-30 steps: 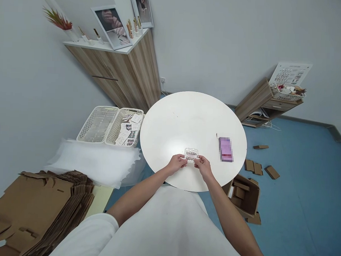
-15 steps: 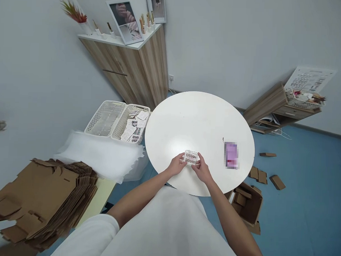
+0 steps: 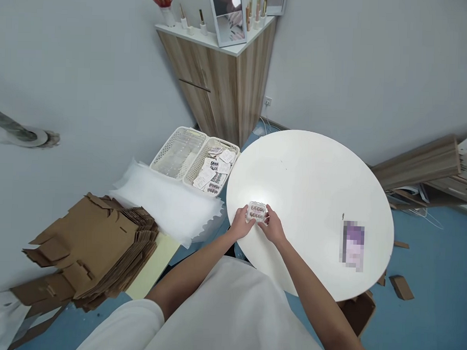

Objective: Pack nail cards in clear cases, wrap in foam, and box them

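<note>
A small clear plastic case (image 3: 256, 211) with two rows of press-on nails in it is held over the near left part of the round white table (image 3: 314, 167). My left hand (image 3: 241, 224) grips its left side, thumb along the near edge. On the opposite side, the fingers of my right hand (image 3: 273, 226) close round the right edge. The case looks shut, its top facing up. Just beyond my left hand, a white basket (image 3: 236, 153) holds cards with nail sets, and the white basket (image 3: 154, 164) beside it contains clear plastic cases.
White foam sheets (image 3: 163, 203) lie left of the table, with a stack of flat brown cardboard boxes (image 3: 101, 242) nearer. A pixelated purple item (image 3: 353, 243) is on the table's right. A wooden cabinet (image 3: 221, 88) stands behind; small boxes (image 3: 401, 287) are on the floor.
My view has turned left, so table, baskets and cabinet appear further right. Both hands still hold the nail case, now nearer the table's left edge.
</note>
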